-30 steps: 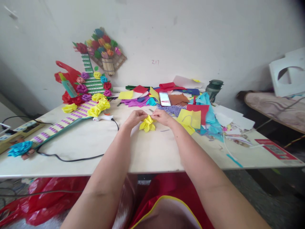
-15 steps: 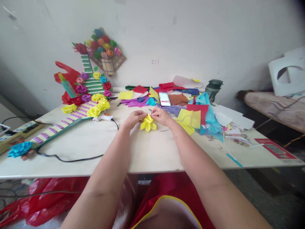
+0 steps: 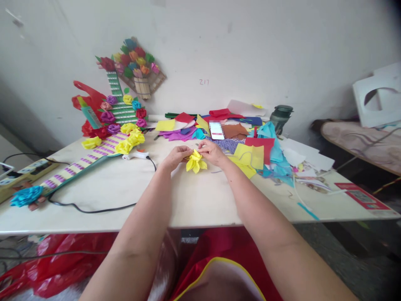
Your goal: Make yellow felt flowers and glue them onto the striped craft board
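A yellow paper flower (image 3: 196, 163) is held just above the white table (image 3: 200, 200), its pointed petals spread toward me. My left hand (image 3: 178, 157) pinches it from the left side. From the right, my right hand (image 3: 211, 152) is closed on its upper petals with thumb and finger. The fingertips partly cover the flower's back. Left of my hands lies a white glue gun (image 3: 135, 155) with a black cord. Yellow crepe paper sheets (image 3: 254, 156) lie close by my right hand.
Along the left stands a guitar-shaped craft (image 3: 90, 155) covered in paper flowers, beside a glue bottle (image 3: 89, 113). A phone (image 3: 216, 130) rests among coloured paper at the back. Farther right are a dark bottle (image 3: 281, 118) and paper scraps (image 3: 308, 156). A power strip (image 3: 29, 172) sits far left.
The yellow flower has turned slightly and shifted a little to the right between my fingers. Both hands keep their hold at nearly the same place.
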Demonstrator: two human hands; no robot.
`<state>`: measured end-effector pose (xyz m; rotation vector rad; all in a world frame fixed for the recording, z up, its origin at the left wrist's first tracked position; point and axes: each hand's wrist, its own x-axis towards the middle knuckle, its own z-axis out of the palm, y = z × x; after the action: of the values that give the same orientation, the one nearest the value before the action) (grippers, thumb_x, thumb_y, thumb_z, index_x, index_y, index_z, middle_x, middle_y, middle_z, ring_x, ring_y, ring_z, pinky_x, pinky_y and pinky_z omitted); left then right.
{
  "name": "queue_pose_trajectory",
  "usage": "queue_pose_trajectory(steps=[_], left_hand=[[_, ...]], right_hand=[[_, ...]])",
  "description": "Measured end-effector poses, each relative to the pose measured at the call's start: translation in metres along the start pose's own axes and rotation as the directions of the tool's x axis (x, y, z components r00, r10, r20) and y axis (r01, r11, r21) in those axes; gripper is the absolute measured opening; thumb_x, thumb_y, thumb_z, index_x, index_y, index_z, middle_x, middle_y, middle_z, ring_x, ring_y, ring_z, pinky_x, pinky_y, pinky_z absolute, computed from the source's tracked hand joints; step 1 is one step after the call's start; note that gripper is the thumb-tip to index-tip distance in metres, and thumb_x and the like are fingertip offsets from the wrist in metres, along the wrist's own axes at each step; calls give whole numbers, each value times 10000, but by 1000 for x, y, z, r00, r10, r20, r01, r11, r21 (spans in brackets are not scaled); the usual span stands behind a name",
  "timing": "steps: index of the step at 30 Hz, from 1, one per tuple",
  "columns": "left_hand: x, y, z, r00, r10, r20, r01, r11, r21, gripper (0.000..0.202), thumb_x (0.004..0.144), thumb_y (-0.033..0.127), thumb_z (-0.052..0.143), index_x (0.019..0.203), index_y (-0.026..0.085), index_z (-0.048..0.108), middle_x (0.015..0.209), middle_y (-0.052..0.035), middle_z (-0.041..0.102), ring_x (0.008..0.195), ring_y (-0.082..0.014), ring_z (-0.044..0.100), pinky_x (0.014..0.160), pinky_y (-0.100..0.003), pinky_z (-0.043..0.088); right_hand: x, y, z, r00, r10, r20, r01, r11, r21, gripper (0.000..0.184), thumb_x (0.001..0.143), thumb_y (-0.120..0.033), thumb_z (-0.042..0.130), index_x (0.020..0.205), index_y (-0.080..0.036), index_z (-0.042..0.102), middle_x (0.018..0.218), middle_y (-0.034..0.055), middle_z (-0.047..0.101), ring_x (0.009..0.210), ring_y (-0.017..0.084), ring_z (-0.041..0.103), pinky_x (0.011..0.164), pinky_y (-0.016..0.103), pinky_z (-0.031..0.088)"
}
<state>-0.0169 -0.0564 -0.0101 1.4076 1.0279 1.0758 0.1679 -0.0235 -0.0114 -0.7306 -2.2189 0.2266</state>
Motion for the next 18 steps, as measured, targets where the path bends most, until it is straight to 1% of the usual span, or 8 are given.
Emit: queue_pose_trajectory(steps=[5,11,14,18], left_hand=[[0,0,-1,1000,6,18,-6,1000,2,293,612,387,678,710,130,575,674,-9,578,606,-93,536,603,-236,432],[-2,3,0,998,58,5,-59,997,55,293,628,392,664,722,128,579,681,-13,589,626,-101,546,622,-244,446],[-3,5,2,997,77,-6,-76,991,110,296,625,392,665,721,123,585,672,-17,592,627,-105,549,625,-249,451],[-3,6,2,996,87,-8,-85,982,168,297,631,398,654,724,124,588,669,-14,590,625,-105,549,609,-245,455]], right_hand=[[0,-3,-1,1000,20,-14,-20,1000,4,174,729,-163,533,727,-213,700,947,25,569,839,130,534,747,257,426],[0,0,2,999,31,-33,-29,998,48,158,723,-171,546,743,-199,700,914,31,573,801,123,529,704,250,427],[0,0,1,997,74,-9,-74,997,30,156,714,-166,557,772,-190,699,883,33,577,793,126,531,688,249,425],[0,-4,-1,991,134,20,-134,991,-21,198,700,-149,552,841,-183,688,903,38,575,743,114,522,652,237,414]])
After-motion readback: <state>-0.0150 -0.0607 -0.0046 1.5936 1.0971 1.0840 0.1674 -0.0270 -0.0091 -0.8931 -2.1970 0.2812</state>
